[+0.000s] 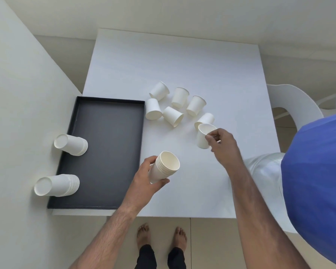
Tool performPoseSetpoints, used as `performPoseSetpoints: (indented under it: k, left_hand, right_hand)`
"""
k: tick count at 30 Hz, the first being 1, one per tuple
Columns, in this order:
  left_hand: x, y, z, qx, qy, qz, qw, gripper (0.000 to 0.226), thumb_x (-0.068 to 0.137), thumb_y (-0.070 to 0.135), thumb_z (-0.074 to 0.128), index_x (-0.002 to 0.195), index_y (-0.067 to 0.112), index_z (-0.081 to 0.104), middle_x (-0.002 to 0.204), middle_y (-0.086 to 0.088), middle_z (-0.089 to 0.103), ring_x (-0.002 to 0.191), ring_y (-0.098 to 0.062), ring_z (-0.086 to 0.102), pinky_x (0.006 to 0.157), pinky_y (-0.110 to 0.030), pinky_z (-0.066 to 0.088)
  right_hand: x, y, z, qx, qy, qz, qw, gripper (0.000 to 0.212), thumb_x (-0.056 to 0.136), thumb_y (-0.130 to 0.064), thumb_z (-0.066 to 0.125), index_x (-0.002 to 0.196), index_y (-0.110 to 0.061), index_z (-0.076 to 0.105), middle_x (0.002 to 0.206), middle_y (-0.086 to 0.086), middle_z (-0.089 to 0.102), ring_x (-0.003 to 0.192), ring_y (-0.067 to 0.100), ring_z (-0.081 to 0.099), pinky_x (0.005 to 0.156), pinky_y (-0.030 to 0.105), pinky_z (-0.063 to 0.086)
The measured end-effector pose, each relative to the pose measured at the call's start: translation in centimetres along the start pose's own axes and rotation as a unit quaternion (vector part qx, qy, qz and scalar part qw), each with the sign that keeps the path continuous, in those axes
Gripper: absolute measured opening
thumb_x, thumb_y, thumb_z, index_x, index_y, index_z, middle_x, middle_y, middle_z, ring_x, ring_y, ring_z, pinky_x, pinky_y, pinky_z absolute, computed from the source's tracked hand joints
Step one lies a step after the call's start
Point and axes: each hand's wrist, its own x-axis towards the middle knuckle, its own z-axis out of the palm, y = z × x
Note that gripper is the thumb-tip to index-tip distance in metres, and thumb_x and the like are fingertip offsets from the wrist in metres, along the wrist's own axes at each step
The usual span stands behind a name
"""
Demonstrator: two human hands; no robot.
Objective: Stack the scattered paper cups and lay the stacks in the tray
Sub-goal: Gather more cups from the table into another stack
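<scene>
Your left hand (143,177) clenches a nested cup stack (164,167); your right hand's (220,146) fingers pinch a single cup (203,135), seemingly lifted off the counter (182,70).

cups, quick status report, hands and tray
Left hand grips a stack; right hand grips a single cup. Two stacks lie in the tray. Six loose cups left, nothing blocking.

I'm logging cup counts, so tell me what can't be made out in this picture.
- Head view: cup count in the left hand's stack; nested rims blur together.
- Counts in the two tray stacks; rims too fine.
- Cup behind the right hand's cup: partly hidden.
</scene>
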Motion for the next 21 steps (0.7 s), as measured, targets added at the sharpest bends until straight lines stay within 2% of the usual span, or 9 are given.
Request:
performPoseSetpoints:
  k: [3, 6, 11, 14, 18, 21]
  left_hand:
    - [-0.1, 0.3, 0.3, -0.002, 0.002, 0.004, 1.0, 0.07, 0.086, 0.036, 0.091, 0.131, 0.065, 0.047, 0.127, 0.038, 0.057, 0.12, 0.015, 0.052, 0.088, -0.014, 0.042]
    - [-0.2, 0.5, 0.7, -0.004, 0.0, 0.009, 1.0, 0.069, 0.087, 0.035, 0.09, 0.133, 0.062, 0.048, 0.13, 0.029, 0.06, 0.12, 0.011, 0.054, 0.089, -0.017, 0.044]
    - [-0.4, 1.0, 1.5, -0.003, -0.004, 0.022, 1.0, 0.069, 0.087, 0.033, 0.09, 0.136, 0.057, 0.049, 0.131, 0.029, 0.059, 0.12, 0.008, 0.055, 0.09, -0.02, 0.047]
    - [-0.4, 1.1, 1.7, 0.004, -0.001, 0.026, 1.0, 0.07, 0.087, 0.031, 0.09, 0.136, 0.057, 0.048, 0.131, 0.03, 0.059, 0.12, 0.01, 0.054, 0.089, -0.019, 0.046]
    - [-0.8, 0.9, 1.9, 0.023, -0.005, 0.031, 0.999, 0.072, 0.086, 0.031, 0.091, 0.137, 0.057, 0.046, 0.131, 0.03, 0.059, 0.121, 0.012, 0.052, 0.089, -0.018, 0.046]
    - [-1.0, 0.7, 2.1, 0.012, -0.002, 0.025, 1.0, 0.072, 0.085, 0.033, 0.091, 0.136, 0.058, 0.047, 0.129, 0.029, 0.061, 0.119, 0.011, 0.054, 0.088, -0.019, 0.047]
  right_hand:
    - [-3.7, -2.0, -0.4, 0.16, -0.018, -0.038, 0.986, 0.005, 0.103, -0.027, 0.067, 0.101, -0.022, 0.067, 0.083, -0.006, 0.073, 0.067, 0.01, 0.065, 0.062, 0.018, 0.048]
    - [-7.3, -3.0, -0.7, 0.289, -0.072, -0.056, 0.953, 0.01, 0.101, -0.031, 0.068, 0.102, -0.021, 0.07, 0.081, 0.0, 0.07, 0.068, 0.016, 0.061, 0.057, 0.021, 0.046]
    - [-10.4, -2.3, -0.6, 0.253, -0.148, -0.073, 0.953, 0.005, 0.103, -0.025, 0.069, 0.101, -0.019, 0.069, 0.079, 0.0, 0.068, 0.067, 0.016, 0.059, 0.063, 0.019, 0.048]
    - [-11.1, -1.9, -0.8, 0.211, -0.179, -0.082, 0.957, 0.011, 0.101, -0.032, 0.069, 0.103, -0.022, 0.07, 0.079, -0.005, 0.067, 0.069, 0.016, 0.058, 0.07, 0.025, 0.051]
    - [-11.4, -1.8, -1.3, 0.189, -0.193, -0.089, 0.959, 0.018, 0.095, -0.044, 0.071, 0.102, -0.027, 0.072, 0.081, -0.006, 0.066, 0.07, 0.014, 0.056, 0.073, 0.033, 0.052]
    - [-11.7, -1.5, -1.6, 0.194, -0.197, -0.092, 0.957, 0.018, 0.096, -0.042, 0.071, 0.103, -0.026, 0.072, 0.081, -0.005, 0.065, 0.07, 0.015, 0.057, 0.072, 0.032, 0.052]
